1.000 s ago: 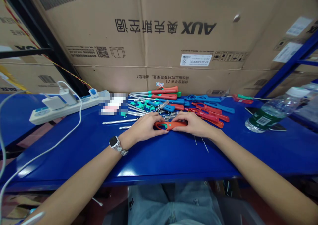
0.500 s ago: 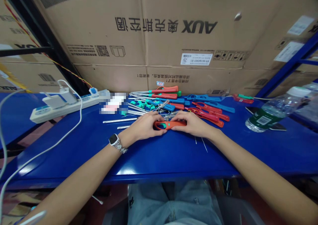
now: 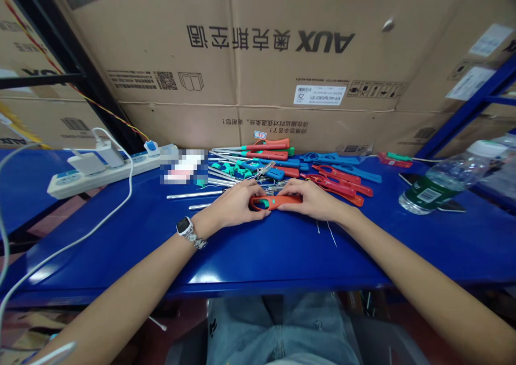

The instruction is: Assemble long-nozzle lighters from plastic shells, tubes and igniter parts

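Note:
An orange utility lighter handle (image 3: 278, 201) with a green trigger lies sideways between my hands, low over the blue table. My left hand (image 3: 241, 204) closes on its trigger end, thumb on the near side. The other end is gripped by my right hand (image 3: 312, 201), thumb and fingers pressed on it. Just behind sit metal lighter tubes (image 3: 195, 195), green triggers (image 3: 229, 169) and small clear-looking inner parts. Red handle shells (image 3: 342, 182) lie beyond my right hand, blue handle shells (image 3: 346, 166) behind them. Lighters with red handles (image 3: 268, 155) and long tubes are piled by the cardboard.
A white power strip (image 3: 116, 170) with chargers and a trailing cable (image 3: 100, 228) lies at the left. On the right stands a water bottle (image 3: 441, 179) over a dark flat object. Large cardboard (image 3: 258, 74) walls the back of the blue table (image 3: 258, 257).
Almost nothing differs; both hands keep the same grip on the orange lighter handle. The view has shifted very slightly.

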{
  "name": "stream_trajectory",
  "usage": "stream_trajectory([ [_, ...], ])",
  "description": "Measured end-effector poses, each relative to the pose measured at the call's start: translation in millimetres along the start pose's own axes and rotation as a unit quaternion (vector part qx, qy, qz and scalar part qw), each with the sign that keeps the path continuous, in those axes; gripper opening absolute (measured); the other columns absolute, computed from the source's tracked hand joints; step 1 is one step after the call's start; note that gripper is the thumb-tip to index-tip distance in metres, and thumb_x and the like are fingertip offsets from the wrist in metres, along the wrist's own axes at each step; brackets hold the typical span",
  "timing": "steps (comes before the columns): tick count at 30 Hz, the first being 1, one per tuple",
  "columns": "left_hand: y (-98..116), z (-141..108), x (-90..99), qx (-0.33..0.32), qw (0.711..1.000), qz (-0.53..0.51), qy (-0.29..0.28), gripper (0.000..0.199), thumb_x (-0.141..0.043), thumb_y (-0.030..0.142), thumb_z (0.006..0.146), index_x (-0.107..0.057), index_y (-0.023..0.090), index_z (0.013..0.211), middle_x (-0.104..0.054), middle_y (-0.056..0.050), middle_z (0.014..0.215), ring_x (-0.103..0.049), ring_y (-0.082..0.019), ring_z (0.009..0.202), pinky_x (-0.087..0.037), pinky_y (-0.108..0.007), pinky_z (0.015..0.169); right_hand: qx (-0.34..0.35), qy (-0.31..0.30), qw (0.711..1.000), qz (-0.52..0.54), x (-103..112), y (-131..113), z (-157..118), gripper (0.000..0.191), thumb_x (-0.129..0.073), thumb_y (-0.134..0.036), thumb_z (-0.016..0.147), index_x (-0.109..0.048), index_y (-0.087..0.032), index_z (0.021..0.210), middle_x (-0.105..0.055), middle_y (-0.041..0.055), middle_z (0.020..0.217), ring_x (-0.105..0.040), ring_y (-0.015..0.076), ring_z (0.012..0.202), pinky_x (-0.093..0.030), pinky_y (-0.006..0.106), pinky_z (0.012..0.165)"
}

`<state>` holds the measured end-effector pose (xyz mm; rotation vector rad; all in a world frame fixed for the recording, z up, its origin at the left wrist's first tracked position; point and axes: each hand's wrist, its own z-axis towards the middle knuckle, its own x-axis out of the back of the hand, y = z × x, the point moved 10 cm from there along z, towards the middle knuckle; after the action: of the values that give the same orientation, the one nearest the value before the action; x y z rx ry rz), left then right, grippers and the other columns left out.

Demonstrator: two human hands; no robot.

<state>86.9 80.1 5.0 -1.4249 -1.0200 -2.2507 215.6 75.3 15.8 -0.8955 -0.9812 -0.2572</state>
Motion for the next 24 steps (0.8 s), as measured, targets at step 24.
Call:
stream_trajectory([
  [24,11.3,-2.1,6.3,-0.004,0.997,0.072,-0.013,0.044,-0.072,0.055,0.090,-0.072,0.014,0.107,-0.063,-0.010,0.102,-0.063,-0.024,0.087,-0.050,-0.036,0.076,0.018,-0.009,1.000,-0.022,-2.8,4.6,-2.7,0.025,-0.075,-0.033,0.091,-0.076,-0.021,0.113,-0.067,0.0085,0.108,-0.065,0.0238,0.097,-0.053,0.041,0.089],
])
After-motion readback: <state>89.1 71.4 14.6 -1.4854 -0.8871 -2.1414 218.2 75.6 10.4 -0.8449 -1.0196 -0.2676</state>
